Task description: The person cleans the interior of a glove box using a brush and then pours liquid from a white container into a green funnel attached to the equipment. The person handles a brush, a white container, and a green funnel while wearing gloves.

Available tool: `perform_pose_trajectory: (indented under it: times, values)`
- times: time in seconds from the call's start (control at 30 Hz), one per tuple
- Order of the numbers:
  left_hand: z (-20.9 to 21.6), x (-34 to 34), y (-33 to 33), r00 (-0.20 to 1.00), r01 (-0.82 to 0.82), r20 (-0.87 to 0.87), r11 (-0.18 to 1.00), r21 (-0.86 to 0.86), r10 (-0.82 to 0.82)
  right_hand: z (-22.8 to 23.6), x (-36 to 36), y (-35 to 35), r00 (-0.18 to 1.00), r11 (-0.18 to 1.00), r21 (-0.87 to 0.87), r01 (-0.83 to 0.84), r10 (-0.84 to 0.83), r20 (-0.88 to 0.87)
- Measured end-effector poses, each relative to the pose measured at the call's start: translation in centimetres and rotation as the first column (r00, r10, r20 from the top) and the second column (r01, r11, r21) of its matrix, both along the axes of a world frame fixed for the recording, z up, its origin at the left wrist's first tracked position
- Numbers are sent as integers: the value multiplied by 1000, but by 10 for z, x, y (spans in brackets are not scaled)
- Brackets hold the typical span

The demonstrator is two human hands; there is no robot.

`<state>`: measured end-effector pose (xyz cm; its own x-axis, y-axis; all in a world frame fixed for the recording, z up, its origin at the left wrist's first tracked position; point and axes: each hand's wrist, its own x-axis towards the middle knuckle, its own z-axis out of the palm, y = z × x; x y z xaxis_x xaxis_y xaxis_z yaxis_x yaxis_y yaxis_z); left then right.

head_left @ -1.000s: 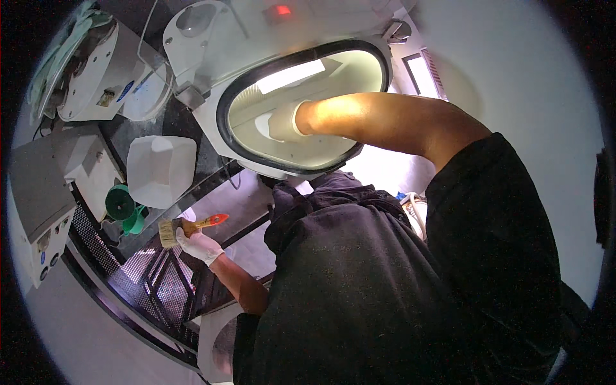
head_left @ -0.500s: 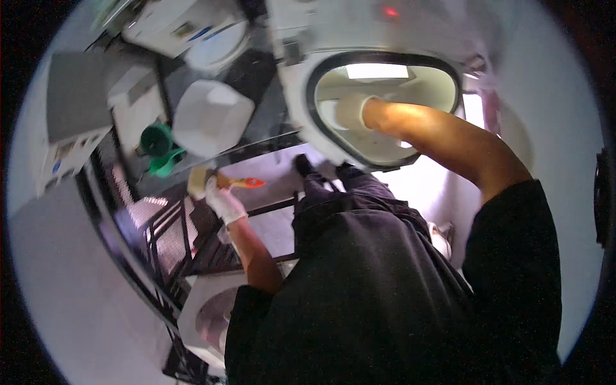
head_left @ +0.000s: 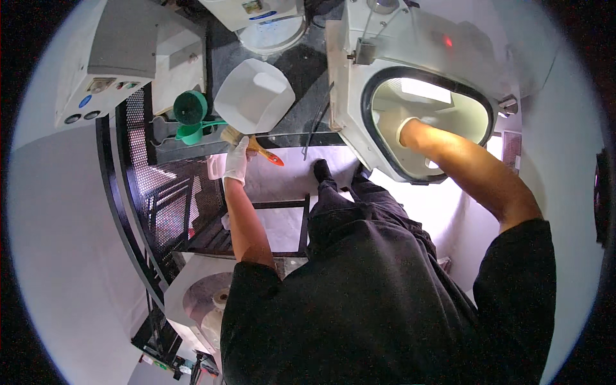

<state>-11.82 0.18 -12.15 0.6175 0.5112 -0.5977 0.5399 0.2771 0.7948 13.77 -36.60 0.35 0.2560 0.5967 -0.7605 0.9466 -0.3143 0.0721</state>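
Observation:
My left hand (head_left: pixel 237 160), in a white glove, is closed around a paintbrush (head_left: pixel 263 153) with a wooden handle and orange-red tip. Its pale bristles point toward the black tabletop's near edge, close to a green scoop (head_left: pixel 188 133). My right hand (head_left: pixel 393 127), also gloved, reaches through the rounded, black-rimmed opening (head_left: pixel 370 128) of a white machine (head_left: pixel 356 86). Inside is a lit, pale chamber (head_left: pixel 459 115). The right fingers blend into the pale interior, so whether they hold anything is unclear.
A white plastic tub (head_left: pixel 247 96) stands on the black table (head_left: pixel 308 77); a dark green cup (head_left: pixel 190 107) sits left of it. A grey-white box machine (head_left: pixel 122 45) is at far left. Below are a black metal frame (head_left: pixel 256 205) and a white unit with a round disc (head_left: pixel 208 298).
The view has shifted, moving the table and machine rightward in the picture. My left hand with the paintbrush has come closer to the table edge and green scoop. My right hand stays inside the opening.

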Motion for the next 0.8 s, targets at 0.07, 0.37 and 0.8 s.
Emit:
perform_pose_trajectory:
  times: [0.07,0.37,0.8]
  values:
    - [8,10,4,998,66,-19,996,68,-65,10,-2,-4,972,973,44,225,-221,-81]
    - [2,24,48,974,152,-216,908,390,-70,99,-6,-57,858,722,464,514,-431,-279]
    - [83,24,-156,900,-194,405,980,37,163,134,-3,-91,671,282,842,460,-731,-123]
